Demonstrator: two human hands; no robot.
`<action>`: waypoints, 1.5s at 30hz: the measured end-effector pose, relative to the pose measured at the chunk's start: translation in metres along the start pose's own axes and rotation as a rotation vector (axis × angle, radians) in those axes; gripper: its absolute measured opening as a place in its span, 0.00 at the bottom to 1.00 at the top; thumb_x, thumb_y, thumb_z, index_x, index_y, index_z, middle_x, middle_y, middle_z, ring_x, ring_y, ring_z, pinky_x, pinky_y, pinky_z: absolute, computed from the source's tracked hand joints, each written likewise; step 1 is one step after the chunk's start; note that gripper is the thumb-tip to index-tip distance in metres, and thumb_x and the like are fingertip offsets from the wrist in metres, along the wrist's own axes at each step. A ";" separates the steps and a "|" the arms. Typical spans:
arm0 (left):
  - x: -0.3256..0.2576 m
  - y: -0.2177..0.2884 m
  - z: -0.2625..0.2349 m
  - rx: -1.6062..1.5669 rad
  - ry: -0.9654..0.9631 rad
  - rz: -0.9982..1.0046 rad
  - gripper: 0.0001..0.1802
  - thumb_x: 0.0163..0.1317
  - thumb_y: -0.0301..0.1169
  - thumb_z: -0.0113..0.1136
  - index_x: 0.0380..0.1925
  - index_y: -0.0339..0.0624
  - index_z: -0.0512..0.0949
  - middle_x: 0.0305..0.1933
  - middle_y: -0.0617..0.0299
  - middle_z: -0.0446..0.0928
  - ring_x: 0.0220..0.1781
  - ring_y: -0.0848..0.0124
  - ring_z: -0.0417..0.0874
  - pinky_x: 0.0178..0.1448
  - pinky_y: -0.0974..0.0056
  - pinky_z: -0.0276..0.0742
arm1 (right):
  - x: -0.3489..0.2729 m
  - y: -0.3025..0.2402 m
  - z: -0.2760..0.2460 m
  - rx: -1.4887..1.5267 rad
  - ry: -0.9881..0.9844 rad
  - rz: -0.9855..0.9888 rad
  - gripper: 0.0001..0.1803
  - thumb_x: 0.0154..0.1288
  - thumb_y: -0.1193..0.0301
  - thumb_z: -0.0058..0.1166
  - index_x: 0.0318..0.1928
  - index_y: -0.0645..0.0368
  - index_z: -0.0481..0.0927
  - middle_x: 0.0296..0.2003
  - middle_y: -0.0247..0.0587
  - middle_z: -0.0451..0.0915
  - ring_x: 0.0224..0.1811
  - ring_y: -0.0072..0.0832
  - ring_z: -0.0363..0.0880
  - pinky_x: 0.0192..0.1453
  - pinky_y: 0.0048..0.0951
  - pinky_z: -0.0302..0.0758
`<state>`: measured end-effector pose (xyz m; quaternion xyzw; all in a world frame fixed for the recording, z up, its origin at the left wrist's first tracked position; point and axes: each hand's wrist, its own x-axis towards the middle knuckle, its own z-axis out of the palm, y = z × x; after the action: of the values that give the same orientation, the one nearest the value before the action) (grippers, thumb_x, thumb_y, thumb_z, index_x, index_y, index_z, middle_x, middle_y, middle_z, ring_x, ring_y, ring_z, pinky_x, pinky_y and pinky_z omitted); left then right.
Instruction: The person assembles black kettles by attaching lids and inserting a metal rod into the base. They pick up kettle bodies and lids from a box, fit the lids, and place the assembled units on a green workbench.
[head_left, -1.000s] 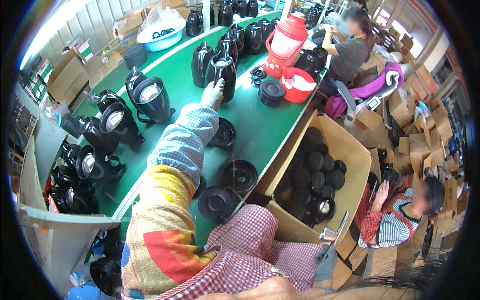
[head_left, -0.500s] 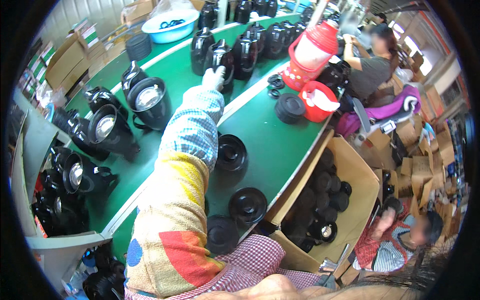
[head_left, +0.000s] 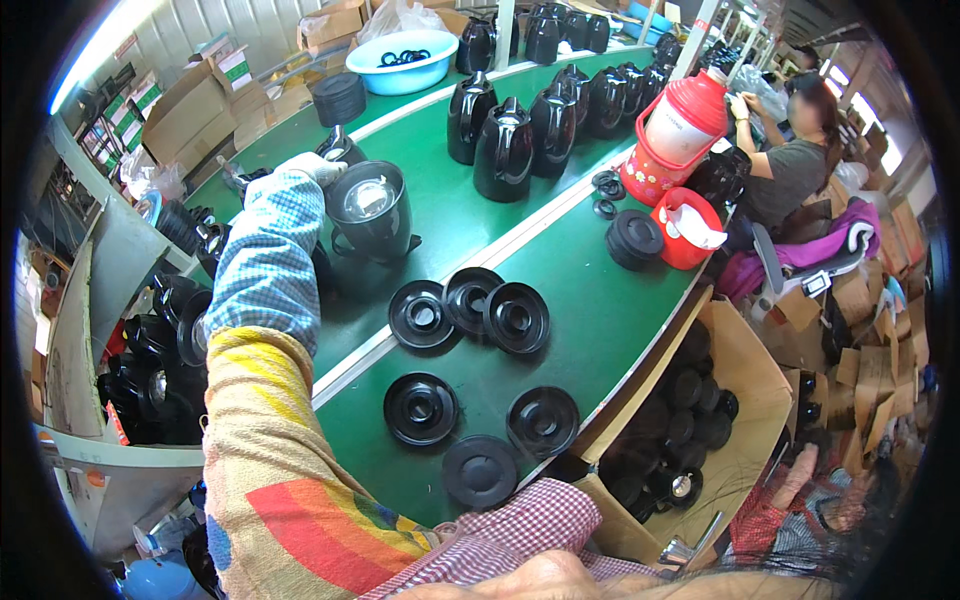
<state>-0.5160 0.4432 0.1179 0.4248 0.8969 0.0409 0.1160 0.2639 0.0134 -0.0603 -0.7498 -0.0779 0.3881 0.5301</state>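
My left hand (head_left: 318,169), in a white glove, is at the left rim of a black jug (head_left: 372,225) whose round silvery opening faces up. Its fingers appear closed over that rim; the thumb does not show clearly. A second black jug (head_left: 341,147) stands just behind the hand. Further right on the green table, several glossy black jugs (head_left: 503,150) stand upright in a cluster. Round black lids or discs lie nearer me, one of them a ridged flat disc (head_left: 480,471). My right hand is out of view.
A pale strip (head_left: 470,260) divides the green surface (head_left: 590,300). Beyond it are a blue basin (head_left: 402,70), a red-and-white flask (head_left: 680,135) and a red tub (head_left: 690,228). A cardboard box (head_left: 745,385) of black parts stands right. Other people work at the right.
My left hand has left an upright jug in the cluster and moved left to the open-topped jug. The view has shifted, showing more of the black discs in front.
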 end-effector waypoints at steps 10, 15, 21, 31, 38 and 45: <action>0.048 -0.008 0.013 -0.621 0.378 0.081 0.22 0.66 0.47 0.66 0.37 0.34 0.86 0.40 0.51 0.85 0.46 0.58 0.85 0.56 0.58 0.77 | -0.050 0.023 -0.083 0.152 0.095 -0.057 0.18 0.80 0.53 0.50 0.41 0.55 0.79 0.24 0.25 0.72 0.23 0.18 0.71 0.27 0.20 0.76; -0.090 0.020 -0.050 -0.953 0.545 0.888 0.08 0.59 0.27 0.70 0.33 0.34 0.82 0.52 0.52 0.81 0.55 0.59 0.82 0.59 0.60 0.76 | -0.080 -0.006 -0.058 0.222 -0.134 -0.168 0.20 0.80 0.51 0.49 0.43 0.54 0.78 0.28 0.27 0.72 0.29 0.19 0.72 0.38 0.25 0.76; -0.369 0.089 -0.033 -0.523 0.531 1.759 0.15 0.42 0.27 0.73 0.33 0.40 0.83 0.62 0.51 0.74 0.66 0.45 0.73 0.67 0.43 0.69 | -0.106 -0.043 0.014 0.338 -0.634 -0.141 0.22 0.80 0.48 0.45 0.56 0.51 0.77 0.50 0.35 0.82 0.51 0.33 0.83 0.58 0.43 0.82; -0.581 0.059 0.122 -0.568 -0.079 2.175 0.36 0.50 0.25 0.69 0.63 0.48 0.74 0.70 0.42 0.63 0.75 0.38 0.61 0.76 0.36 0.59 | -0.110 -0.016 -0.010 0.875 -1.040 -0.122 0.29 0.83 0.54 0.34 0.72 0.59 0.67 0.67 0.47 0.75 0.68 0.42 0.74 0.73 0.43 0.72; -0.630 0.029 0.215 -1.068 -1.314 0.972 0.39 0.52 0.12 0.58 0.68 0.35 0.63 0.67 0.49 0.70 0.72 0.61 0.70 0.76 0.59 0.66 | -0.113 0.011 -0.044 0.121 -0.579 -0.698 0.14 0.81 0.64 0.46 0.56 0.60 0.77 0.48 0.42 0.84 0.47 0.30 0.84 0.54 0.29 0.82; -0.655 -0.022 0.263 -0.602 -0.724 1.428 0.11 0.54 0.16 0.61 0.36 0.37 0.72 0.45 0.50 0.72 0.46 0.51 0.78 0.51 0.57 0.77 | -0.122 -0.027 -0.131 -0.218 -0.298 -0.625 0.14 0.81 0.66 0.47 0.51 0.65 0.76 0.37 0.34 0.80 0.31 0.15 0.75 0.36 0.20 0.73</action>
<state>-0.0677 -0.0823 -0.0271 0.8260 0.2726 0.2025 0.4498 0.2746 -0.1360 0.0414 -0.6771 -0.4207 0.3018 0.5228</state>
